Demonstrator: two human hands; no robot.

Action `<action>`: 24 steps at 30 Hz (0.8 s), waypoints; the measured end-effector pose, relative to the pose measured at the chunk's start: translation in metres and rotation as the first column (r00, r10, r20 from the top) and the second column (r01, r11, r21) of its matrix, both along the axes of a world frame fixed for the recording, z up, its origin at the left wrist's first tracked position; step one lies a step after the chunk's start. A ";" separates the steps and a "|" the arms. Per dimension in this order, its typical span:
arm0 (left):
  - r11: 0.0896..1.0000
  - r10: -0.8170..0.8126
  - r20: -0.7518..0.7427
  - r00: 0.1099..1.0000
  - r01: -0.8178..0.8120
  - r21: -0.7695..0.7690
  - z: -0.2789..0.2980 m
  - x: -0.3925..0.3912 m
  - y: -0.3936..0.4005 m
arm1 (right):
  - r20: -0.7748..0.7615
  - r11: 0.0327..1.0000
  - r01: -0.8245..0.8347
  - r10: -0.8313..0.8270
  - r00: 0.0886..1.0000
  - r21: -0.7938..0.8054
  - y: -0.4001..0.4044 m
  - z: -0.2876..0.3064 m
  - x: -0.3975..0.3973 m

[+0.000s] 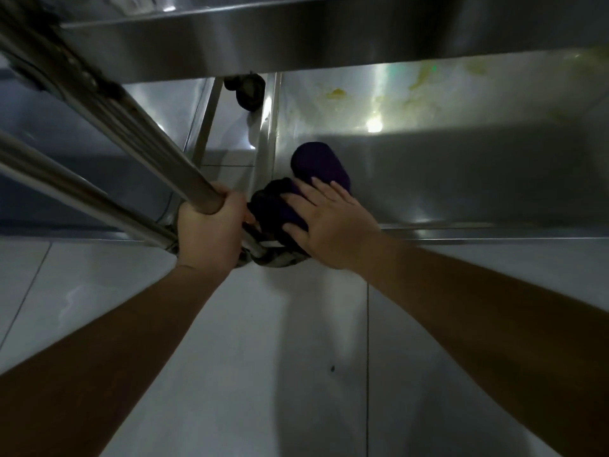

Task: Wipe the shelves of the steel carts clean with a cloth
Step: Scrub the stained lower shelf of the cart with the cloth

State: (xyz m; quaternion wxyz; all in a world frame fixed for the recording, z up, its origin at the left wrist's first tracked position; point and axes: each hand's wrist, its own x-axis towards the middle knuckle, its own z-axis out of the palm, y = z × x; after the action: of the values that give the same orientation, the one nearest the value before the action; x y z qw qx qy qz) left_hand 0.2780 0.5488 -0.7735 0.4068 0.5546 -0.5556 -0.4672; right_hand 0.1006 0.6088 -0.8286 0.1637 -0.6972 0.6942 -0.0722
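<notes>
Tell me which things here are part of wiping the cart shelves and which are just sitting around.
Part of the job:
purple cloth, under the right hand
lower shelf with yellow stains
cart post, gripped by the left hand

Just around:
caster wheel
tiled floor

I see a dim, bluish picture. One hard glare spot [374,125] burns on the lower shelf [461,166], with softer sheen streaks around it. The upper shelf [296,37] throws a broad shadow across it. My forearms sit dark and underexposed. Wide-angle bending stretches the edges, and the post [99,103] at upper left smears into blur.
</notes>
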 end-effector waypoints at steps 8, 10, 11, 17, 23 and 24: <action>0.977 -0.212 0.646 0.734 0.171 0.126 -0.022 0.028 0.012 | -0.047 0.987 0.154 -0.153 0.987 0.038 0.052 0.000 -0.094; 0.848 -0.528 0.775 0.346 0.271 0.456 -0.037 0.040 0.009 | -0.037 0.976 0.212 -0.210 0.977 0.051 0.064 0.001 -0.111; 0.750 -0.657 0.734 0.174 0.257 0.610 -0.043 0.040 0.012 | -0.034 0.971 0.233 -0.231 0.972 0.058 0.071 0.002 -0.119; 0.437 -0.895 0.429 0.122 0.433 0.788 -0.028 -0.032 0.058 | -0.012 0.947 0.312 -0.312 0.950 0.081 0.111 0.009 -0.173; 0.492 -0.806 0.579 0.124 0.683 0.539 0.003 -0.118 0.071 | -0.036 0.839 0.542 -0.541 0.840 0.041 0.174 0.004 -0.265; 0.527 -0.751 0.649 0.125 0.705 0.474 0.007 -0.128 0.072 | -0.043 0.809 0.586 -0.585 0.810 0.041 0.184 0.004 -0.280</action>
State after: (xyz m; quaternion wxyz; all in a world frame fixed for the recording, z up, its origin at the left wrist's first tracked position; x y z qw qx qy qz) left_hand 0.1504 0.6211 -0.7669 -0.1856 0.3660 -0.8567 -0.3126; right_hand -0.1798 0.7927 -0.8248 0.1417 -0.4460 0.8791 -0.0910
